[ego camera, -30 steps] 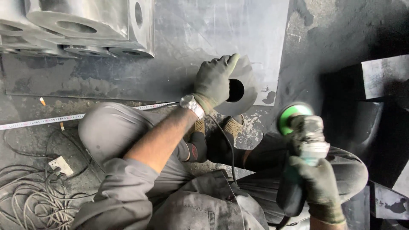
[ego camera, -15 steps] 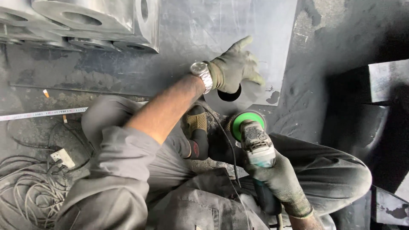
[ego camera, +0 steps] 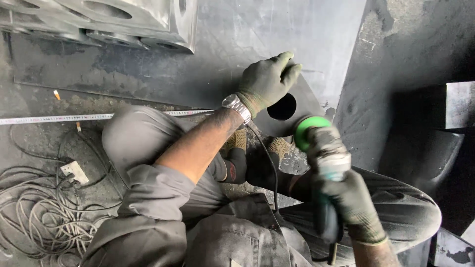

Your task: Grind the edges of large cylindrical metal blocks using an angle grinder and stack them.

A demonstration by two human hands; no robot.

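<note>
Dusty grey concrete floor (ego camera: 405,54) fills the view, and a dark steel plate (ego camera: 247,54) lies flat on it with a round hole (ego camera: 283,107) near its lower corner. Just above and left of the hole, the left hand (ego camera: 267,81) in a dark glove lies spread on the plate, palm down, fingers loosely open and holding nothing; a silver wristwatch (ego camera: 236,107) sits at its wrist. Just below and right of the hole, the right hand (ego camera: 346,200), gloved too, is closed tight around the body of an angle grinder (ego camera: 324,158), whose green disc (ego camera: 309,129) stands beside the plate's edge; whether it touches cannot be told. Far up and left of the hole, a stack of pale steel pieces (ego camera: 114,20) with round cut-outs rests on the plate. Left of the hole, a measuring tape (ego camera: 59,118) stretches across the floor. Well below it and far left of the hole lies a coil of grey cable (ego camera: 34,217) with a small white plug block (ego camera: 74,171).
</note>
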